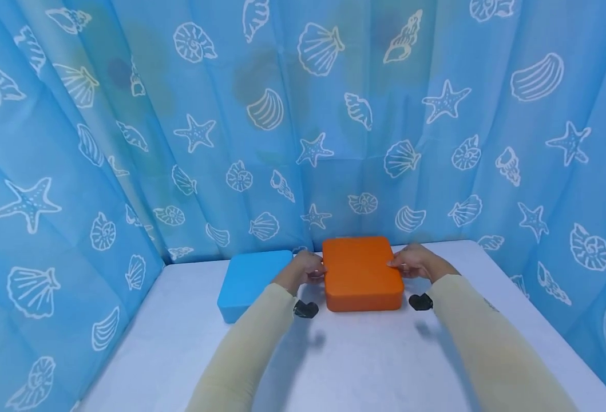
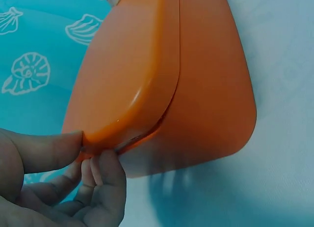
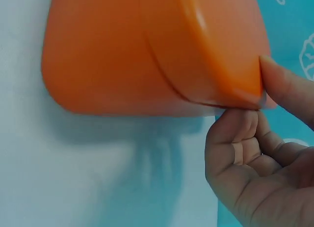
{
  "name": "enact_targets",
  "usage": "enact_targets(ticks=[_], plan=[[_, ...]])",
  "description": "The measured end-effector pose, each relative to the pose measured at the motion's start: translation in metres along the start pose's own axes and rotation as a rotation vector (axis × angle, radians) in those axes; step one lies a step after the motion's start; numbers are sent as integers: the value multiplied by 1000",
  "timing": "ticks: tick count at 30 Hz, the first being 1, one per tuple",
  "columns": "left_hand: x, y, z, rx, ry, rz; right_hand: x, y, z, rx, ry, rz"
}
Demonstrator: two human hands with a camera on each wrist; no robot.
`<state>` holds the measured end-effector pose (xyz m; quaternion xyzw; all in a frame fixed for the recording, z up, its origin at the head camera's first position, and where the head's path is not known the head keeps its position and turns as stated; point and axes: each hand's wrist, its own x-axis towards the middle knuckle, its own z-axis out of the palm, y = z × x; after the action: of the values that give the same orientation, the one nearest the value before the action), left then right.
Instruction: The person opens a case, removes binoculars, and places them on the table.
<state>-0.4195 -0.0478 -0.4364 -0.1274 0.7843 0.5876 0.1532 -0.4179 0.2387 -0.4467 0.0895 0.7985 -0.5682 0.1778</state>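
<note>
An orange square box with rounded corners stands on the table, its orange lid on top. My left hand pinches the lid's left edge, thumb above and curled fingers below. Close to those fingers, the left wrist view shows a narrow dark gap along the seam between lid and box wall. On the opposite edge, my right hand holds the lid the same way, thumb against its rim. Along that side the seam looks like a thin line. The box's inside is hidden.
A light blue box lies left of the orange one, partly behind my left forearm. Both stand on a white-covered table. Blue curtains with white shell prints enclose the back and sides. Dark wrist-mounted pieces hang below my sleeves.
</note>
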Motion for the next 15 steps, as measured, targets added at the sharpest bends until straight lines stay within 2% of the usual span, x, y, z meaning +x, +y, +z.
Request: enact_targets(ticks=[5, 15], plan=[[-5, 5, 0, -6, -3, -22, -5, -5, -1, -37, -2, 10], [-12, 1, -12, -99, -144, -24, -17, -8, -5, -45, -57, -23]])
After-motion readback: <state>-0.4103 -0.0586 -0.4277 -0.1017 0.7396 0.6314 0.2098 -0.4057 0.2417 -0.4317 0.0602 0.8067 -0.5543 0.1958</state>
